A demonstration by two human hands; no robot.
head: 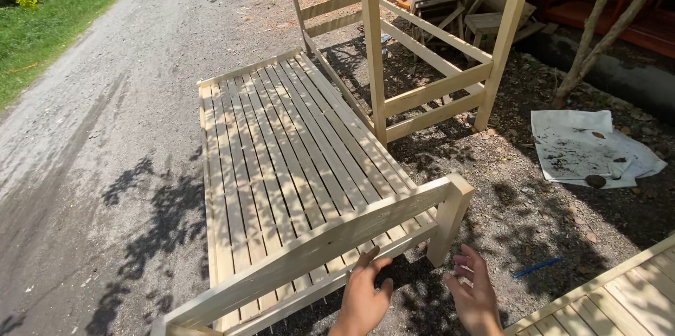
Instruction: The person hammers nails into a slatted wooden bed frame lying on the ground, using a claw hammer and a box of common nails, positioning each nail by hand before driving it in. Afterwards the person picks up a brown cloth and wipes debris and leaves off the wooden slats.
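At six o'clock, low in the head view: left hand [363, 299], back up, fingers spread a little and stretched toward twelve, tips touching the lower rail of the pale slatted wooden bed frame [281, 160]. Clamped on nothing. Just at three o'clock of it: right hand [476, 294], palm turned inward, fingers apart and loosely curled, holding nothing, hanging free over the gravel ground [534, 216], near the frame's corner post [448, 218] yet clear of it.

Stretching from six toward twelve o'clock: the bed frame itself, unpainted, lying flat on the ground, long slats running lengthwise, dappled with leaf shadow, a two-rail end board across its near end. At one o'clock of the frame: a tall unpainted wooden headboard frame [436, 62], upright, joined along the frame's right side. At three o'clock: a crumpled white sheet [583, 146], dirt scattered on it. Between sheet and right hand: a thin blue stick [536, 267] on the ground. At four o'clock, in the corner: part of another slatted wooden panel [619, 301]. At nine to eleven o'clock: a gravel road [91, 132] edged by grass [49, 27].
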